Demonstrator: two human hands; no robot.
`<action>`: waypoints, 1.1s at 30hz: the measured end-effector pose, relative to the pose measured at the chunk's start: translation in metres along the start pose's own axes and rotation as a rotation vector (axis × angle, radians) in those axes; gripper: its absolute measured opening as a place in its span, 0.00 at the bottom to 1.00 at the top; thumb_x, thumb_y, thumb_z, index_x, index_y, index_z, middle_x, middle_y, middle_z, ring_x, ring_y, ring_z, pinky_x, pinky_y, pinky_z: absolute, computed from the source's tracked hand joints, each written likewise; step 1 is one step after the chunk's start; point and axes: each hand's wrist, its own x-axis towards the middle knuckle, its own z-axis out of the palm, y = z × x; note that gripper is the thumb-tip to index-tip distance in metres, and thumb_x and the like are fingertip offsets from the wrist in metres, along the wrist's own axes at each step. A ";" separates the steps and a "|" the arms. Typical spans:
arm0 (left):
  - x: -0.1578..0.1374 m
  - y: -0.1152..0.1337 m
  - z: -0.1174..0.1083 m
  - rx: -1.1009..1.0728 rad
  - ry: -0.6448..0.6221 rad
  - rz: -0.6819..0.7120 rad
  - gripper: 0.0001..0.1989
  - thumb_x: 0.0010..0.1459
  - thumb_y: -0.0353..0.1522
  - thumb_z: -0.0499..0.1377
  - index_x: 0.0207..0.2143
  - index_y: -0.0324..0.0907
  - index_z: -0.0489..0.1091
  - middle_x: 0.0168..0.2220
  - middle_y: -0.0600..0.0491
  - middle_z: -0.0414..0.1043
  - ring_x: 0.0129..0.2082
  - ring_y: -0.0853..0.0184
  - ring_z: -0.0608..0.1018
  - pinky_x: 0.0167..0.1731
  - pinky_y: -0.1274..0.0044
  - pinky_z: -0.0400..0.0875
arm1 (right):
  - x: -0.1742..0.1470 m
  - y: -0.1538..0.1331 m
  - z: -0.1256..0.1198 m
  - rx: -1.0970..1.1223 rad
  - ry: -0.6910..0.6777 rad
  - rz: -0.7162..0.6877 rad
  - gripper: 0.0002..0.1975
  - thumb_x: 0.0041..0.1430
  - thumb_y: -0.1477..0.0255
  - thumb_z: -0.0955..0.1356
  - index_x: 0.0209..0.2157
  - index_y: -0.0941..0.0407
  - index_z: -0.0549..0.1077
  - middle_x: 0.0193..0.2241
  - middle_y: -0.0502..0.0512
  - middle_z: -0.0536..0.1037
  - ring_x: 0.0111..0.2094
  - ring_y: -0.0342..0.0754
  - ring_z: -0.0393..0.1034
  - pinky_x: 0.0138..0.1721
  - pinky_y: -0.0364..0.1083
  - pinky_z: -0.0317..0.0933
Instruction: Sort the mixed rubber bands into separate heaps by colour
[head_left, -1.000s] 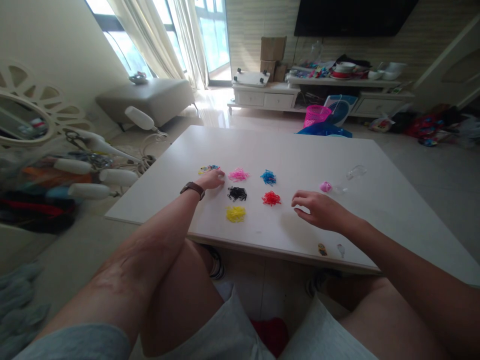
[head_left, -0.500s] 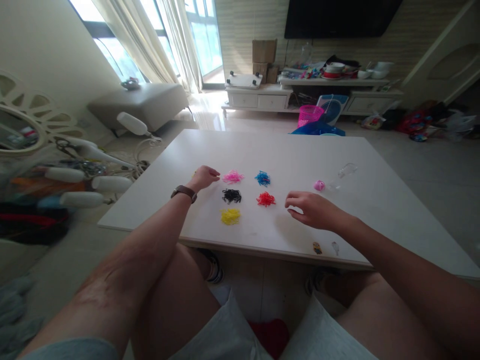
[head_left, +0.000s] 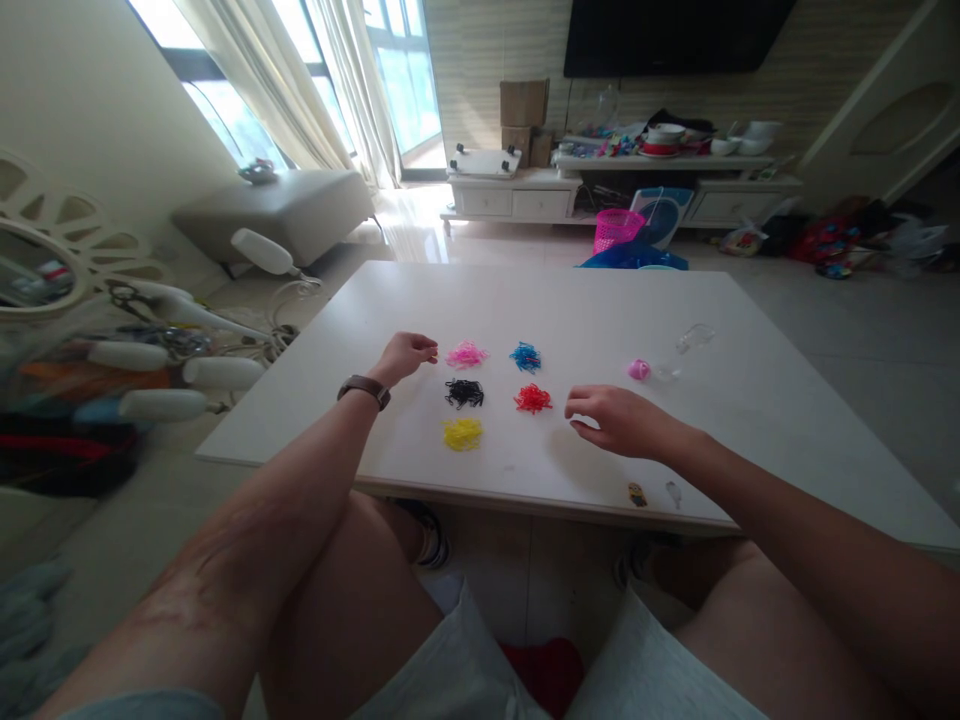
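Observation:
My left hand (head_left: 409,355), a watch on its wrist, is over the table just left of a pile of pink small rubber bands (head_left: 466,355). Its fingers are loosely bent and a little apart, with nothing visible in them. My right hand (head_left: 615,418) hovers right of a red rubber band pile (head_left: 532,398), thumb and fingers apart and holding nothing. Between the hands lie blue (head_left: 525,357), black and yellow rubber band piles (head_left: 463,434). Nearer the front edge are a small yellow minion charm (head_left: 637,494) and a small clear piece (head_left: 673,494).
The white table (head_left: 585,305) carries a pink object (head_left: 638,370) and clear plastic pieces (head_left: 696,338) at the right. A lamp with white shades (head_left: 225,374) stands by its left edge. Beyond it are a pink basket (head_left: 616,230) and a TV cabinet (head_left: 544,203).
My right hand has shifted slightly left toward the red pile. My left hand stays beside the pink pile, and the view has turned slightly. The piles lie as before.

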 end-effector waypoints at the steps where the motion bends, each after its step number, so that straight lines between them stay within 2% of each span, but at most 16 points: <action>1: 0.001 -0.003 -0.001 0.037 0.012 -0.021 0.10 0.47 0.33 0.69 0.33 0.37 0.80 0.30 0.45 0.82 0.35 0.60 0.83 0.31 0.76 0.71 | 0.000 0.000 0.000 0.001 -0.003 -0.001 0.07 0.64 0.75 0.65 0.34 0.55 0.74 0.37 0.55 0.77 0.35 0.48 0.71 0.36 0.46 0.56; 7: 0.009 -0.017 -0.005 0.264 0.053 -0.074 0.06 0.50 0.33 0.67 0.30 0.39 0.81 0.26 0.49 0.81 0.35 0.61 0.82 0.40 0.74 0.74 | 0.000 0.000 0.000 0.006 -0.002 -0.009 0.07 0.64 0.75 0.65 0.33 0.55 0.74 0.36 0.55 0.77 0.34 0.48 0.71 0.36 0.45 0.56; 11: 0.012 -0.023 -0.002 0.394 0.047 -0.017 0.07 0.50 0.33 0.67 0.32 0.40 0.82 0.35 0.47 0.83 0.40 0.58 0.81 0.43 0.74 0.73 | 0.000 -0.001 -0.002 0.007 -0.007 -0.002 0.07 0.64 0.75 0.65 0.33 0.55 0.74 0.36 0.55 0.76 0.35 0.47 0.71 0.36 0.45 0.55; 14: 0.013 -0.029 0.006 0.473 0.034 0.066 0.09 0.53 0.33 0.63 0.34 0.41 0.83 0.43 0.45 0.83 0.46 0.56 0.81 0.50 0.72 0.71 | 0.000 -0.002 -0.003 0.006 -0.012 -0.006 0.07 0.63 0.75 0.65 0.32 0.55 0.74 0.36 0.55 0.76 0.34 0.47 0.70 0.35 0.45 0.55; 18: 0.014 -0.038 0.018 0.568 0.068 0.158 0.13 0.56 0.31 0.59 0.38 0.40 0.83 0.44 0.43 0.82 0.50 0.55 0.79 0.58 0.68 0.66 | 0.000 -0.002 -0.004 0.002 -0.023 0.000 0.07 0.64 0.75 0.65 0.32 0.55 0.74 0.36 0.55 0.76 0.34 0.47 0.70 0.35 0.45 0.54; 22: 0.012 -0.042 0.024 0.612 0.111 0.151 0.15 0.55 0.31 0.57 0.38 0.41 0.84 0.41 0.44 0.83 0.47 0.54 0.80 0.57 0.68 0.67 | 0.000 -0.003 -0.004 -0.008 -0.017 0.001 0.07 0.64 0.75 0.65 0.32 0.55 0.74 0.35 0.54 0.76 0.34 0.47 0.70 0.35 0.45 0.54; 26: 0.013 -0.032 0.020 0.592 0.115 0.126 0.13 0.54 0.31 0.59 0.35 0.41 0.83 0.40 0.46 0.83 0.45 0.56 0.81 0.52 0.71 0.69 | -0.002 -0.005 -0.007 -0.012 -0.011 0.008 0.07 0.64 0.75 0.65 0.32 0.55 0.74 0.35 0.54 0.76 0.34 0.47 0.70 0.34 0.45 0.53; 29: 0.013 -0.013 0.008 0.524 -0.026 0.108 0.10 0.52 0.34 0.63 0.34 0.41 0.83 0.38 0.47 0.84 0.41 0.58 0.81 0.44 0.73 0.72 | -0.005 -0.005 -0.010 -0.001 -0.004 0.015 0.07 0.63 0.75 0.66 0.32 0.55 0.74 0.35 0.54 0.76 0.35 0.47 0.71 0.35 0.45 0.54; 33: -0.003 0.018 -0.003 0.466 -0.403 0.166 0.10 0.47 0.39 0.68 0.31 0.45 0.84 0.34 0.51 0.83 0.38 0.60 0.81 0.39 0.75 0.72 | -0.008 -0.005 -0.013 0.020 0.000 0.011 0.07 0.63 0.76 0.66 0.32 0.55 0.74 0.35 0.54 0.77 0.35 0.48 0.71 0.35 0.45 0.53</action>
